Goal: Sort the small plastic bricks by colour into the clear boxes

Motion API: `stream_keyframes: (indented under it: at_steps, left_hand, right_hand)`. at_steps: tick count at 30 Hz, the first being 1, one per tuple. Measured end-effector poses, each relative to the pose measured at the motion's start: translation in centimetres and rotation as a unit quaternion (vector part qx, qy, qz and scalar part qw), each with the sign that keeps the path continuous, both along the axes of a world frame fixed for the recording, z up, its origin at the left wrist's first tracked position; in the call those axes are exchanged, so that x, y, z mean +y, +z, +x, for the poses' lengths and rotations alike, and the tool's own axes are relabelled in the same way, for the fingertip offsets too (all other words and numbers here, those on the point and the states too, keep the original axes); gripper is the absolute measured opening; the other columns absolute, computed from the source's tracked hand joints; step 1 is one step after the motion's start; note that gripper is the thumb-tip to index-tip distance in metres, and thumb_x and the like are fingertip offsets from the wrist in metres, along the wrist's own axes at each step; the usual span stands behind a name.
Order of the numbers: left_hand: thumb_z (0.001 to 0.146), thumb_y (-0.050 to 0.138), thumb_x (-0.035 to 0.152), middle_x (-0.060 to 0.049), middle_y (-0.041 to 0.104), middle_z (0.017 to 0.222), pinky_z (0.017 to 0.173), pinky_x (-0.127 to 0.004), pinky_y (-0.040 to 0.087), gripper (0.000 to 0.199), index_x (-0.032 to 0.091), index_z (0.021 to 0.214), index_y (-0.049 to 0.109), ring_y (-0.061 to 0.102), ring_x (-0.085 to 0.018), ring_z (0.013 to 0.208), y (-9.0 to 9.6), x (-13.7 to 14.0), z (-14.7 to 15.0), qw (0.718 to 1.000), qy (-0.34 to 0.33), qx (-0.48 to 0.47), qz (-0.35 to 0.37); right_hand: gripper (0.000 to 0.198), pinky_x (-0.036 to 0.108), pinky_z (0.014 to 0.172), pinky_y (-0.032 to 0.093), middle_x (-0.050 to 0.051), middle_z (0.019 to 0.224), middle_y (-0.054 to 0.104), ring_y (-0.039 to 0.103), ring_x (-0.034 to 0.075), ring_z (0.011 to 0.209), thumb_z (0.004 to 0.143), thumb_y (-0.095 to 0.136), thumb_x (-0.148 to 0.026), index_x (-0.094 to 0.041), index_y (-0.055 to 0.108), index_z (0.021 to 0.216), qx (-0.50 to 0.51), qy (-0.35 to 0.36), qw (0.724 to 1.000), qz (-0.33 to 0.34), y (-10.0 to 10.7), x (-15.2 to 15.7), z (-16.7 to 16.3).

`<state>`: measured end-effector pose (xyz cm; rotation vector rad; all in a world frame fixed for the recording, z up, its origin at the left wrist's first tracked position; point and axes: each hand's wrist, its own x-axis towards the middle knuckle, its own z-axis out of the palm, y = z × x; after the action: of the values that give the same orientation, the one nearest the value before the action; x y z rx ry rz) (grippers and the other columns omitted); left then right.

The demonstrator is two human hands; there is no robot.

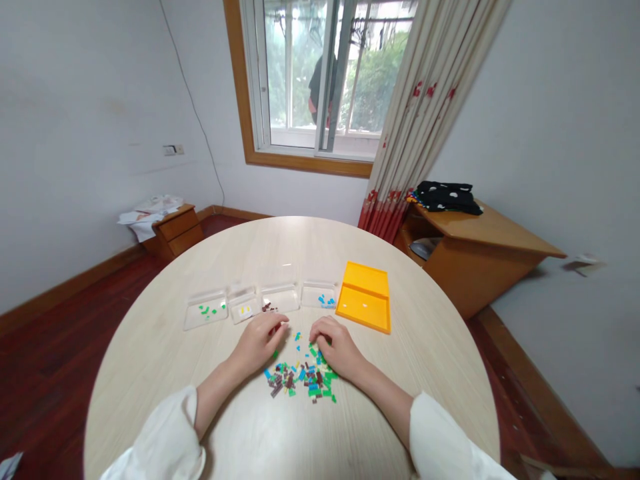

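Observation:
On the round table, a loose pile of small toy bricks (310, 381) in green, blue, brown and yellow lies between my forearms. My left hand (260, 341) is just in front of the box with brown bricks, fingers stretched to the right and thumb apart; nothing shows in it. Over the pile's upper right edge, my right hand (337, 343) has its fingers curled down beside green bricks; whatever is under the fingertips is hidden. A few blue bricks (299, 337) lie in the gap between my hands.
Beyond my hands stand clear boxes with green bricks (205, 311), yellow bricks (245, 311), brown bricks (269, 307) and blue bricks (327, 301). At their right lies an opened orange case (367, 321) with small white pieces. A wooden cabinet (500, 230) stands past the table's right edge.

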<state>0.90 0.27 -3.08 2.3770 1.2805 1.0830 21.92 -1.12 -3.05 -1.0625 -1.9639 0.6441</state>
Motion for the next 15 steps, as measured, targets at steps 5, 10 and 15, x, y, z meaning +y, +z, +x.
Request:
stream_keyframes:
  at_steps: [5, 10, 15]
  left_hand:
    - [0.090, 0.044, 0.027, -0.005, 0.067, 0.077, 0.071, -0.030, 0.048, 0.022, 0.018, 0.086, 0.064, 0.060, -0.017, 0.071, 0.88, -0.74, 0.01, 0.998, -0.030, 0.051, -0.038]
    - [0.090, 0.046, 0.027, -0.003, 0.062, 0.067, 0.067, -0.028, 0.045, 0.025, 0.017, 0.072, 0.060, 0.056, -0.016, 0.066, 0.97, -1.03, -0.09, 0.994, -0.039, 0.083, -0.051]
    - [0.090, 0.047, 0.027, -0.002, 0.058, 0.064, 0.065, -0.027, 0.042, 0.027, 0.017, 0.067, 0.057, 0.054, -0.016, 0.066, 0.90, -1.14, 0.09, 0.994, -0.047, 0.094, -0.038]
  right_hand:
    - [0.027, 0.028, 0.073, 0.045, 0.002, 0.075, 0.060, 0.055, 0.015, 0.078, 0.072, 0.045, 0.003, -0.018, 0.060, 0.066, -0.009, 0.020, 1.000, 0.008, 0.12, -0.17, 0.00]
    - [0.021, 0.032, 0.079, 0.046, 0.004, 0.087, 0.063, 0.056, 0.017, 0.087, 0.077, 0.056, -0.005, -0.020, 0.069, 0.084, -0.064, 0.046, 0.997, 0.025, 0.43, -0.74, -0.37]
    - [0.014, 0.035, 0.079, 0.044, 0.006, 0.089, 0.064, 0.056, 0.020, 0.088, 0.076, 0.067, -0.014, -0.018, 0.070, 0.089, -0.141, 0.038, 0.989, 0.035, 0.42, -0.96, -0.65]
